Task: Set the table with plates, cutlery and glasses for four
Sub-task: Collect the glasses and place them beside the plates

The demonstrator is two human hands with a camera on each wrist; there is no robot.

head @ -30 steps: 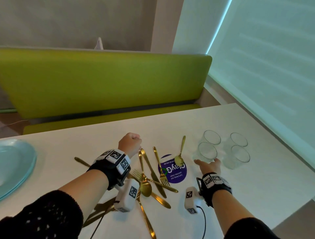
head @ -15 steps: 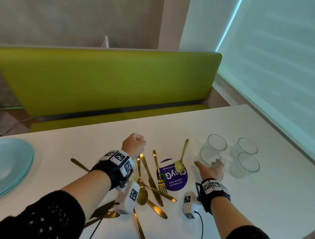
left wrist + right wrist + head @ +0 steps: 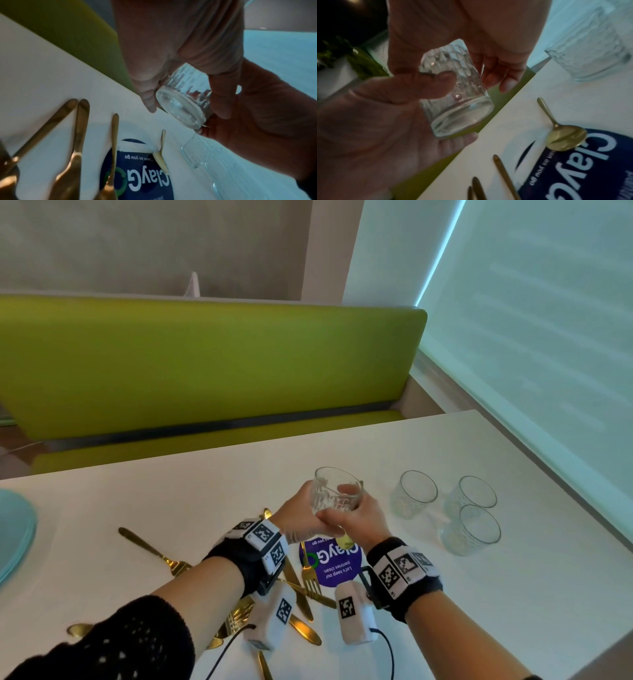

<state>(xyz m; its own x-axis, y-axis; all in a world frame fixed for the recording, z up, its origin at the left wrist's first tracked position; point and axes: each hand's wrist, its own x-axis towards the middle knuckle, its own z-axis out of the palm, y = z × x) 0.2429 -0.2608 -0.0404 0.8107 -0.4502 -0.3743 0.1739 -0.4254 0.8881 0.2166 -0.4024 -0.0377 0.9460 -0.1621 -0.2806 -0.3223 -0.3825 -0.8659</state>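
Observation:
A clear patterned glass is held above the white table, tilted slightly. My left hand grips it from the left and my right hand from the right. The left wrist view shows the glass from below, between the fingers of both hands. In the right wrist view the glass has a thumb across its side. Three more glasses stand upright to the right. Gold cutlery lies scattered under my wrists. A stack of pale blue plates sits at the far left.
A round purple sticker on the table lies partly under a gold spoon and a fork. A green bench runs along the table's far edge. A window blind fills the right side.
My right hand has lifted one glass out of the group of glasses and carried it left. My left hand, a fist on the table before, has risen and taken hold of it too.

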